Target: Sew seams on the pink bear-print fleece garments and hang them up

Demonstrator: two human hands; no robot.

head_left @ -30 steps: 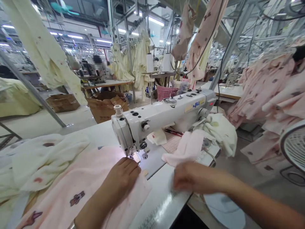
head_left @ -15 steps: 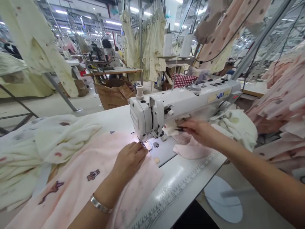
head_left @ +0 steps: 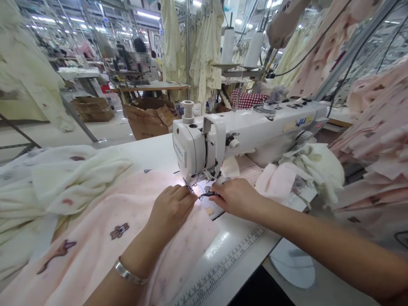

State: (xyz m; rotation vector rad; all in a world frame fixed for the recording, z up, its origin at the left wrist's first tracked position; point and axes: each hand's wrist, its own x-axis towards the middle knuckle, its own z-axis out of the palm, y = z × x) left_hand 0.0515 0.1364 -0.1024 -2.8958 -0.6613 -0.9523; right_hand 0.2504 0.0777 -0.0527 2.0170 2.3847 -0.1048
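My left hand [head_left: 174, 208] is closed on the edge of a pink printed fleece fabric [head_left: 127, 212], right below the needle area of a white sewing machine [head_left: 197, 146]. The fabric spreads over the table toward my left forearm. In my right hand [head_left: 237, 196] is a small dark pointed tool [head_left: 208, 194], like thread snips or tweezers; its exact kind is unclear. Its tip reaches the fingertips of my left hand, beside the lit presser foot. What lies between those fingertips is hidden.
Cream printed fabric [head_left: 73, 182] is heaped on the left. Pink pieces [head_left: 276, 180] and a pale bundle [head_left: 318, 165] lie behind my right arm. A ruler strip [head_left: 219, 267] runs along the table's front edge. Hanging pink garments [head_left: 376, 127] crowd the right.
My right hand has come left from the pieces under the machine arm to the needle area, bringing the small dark pointed tool. My left hand has stayed nearly in place.
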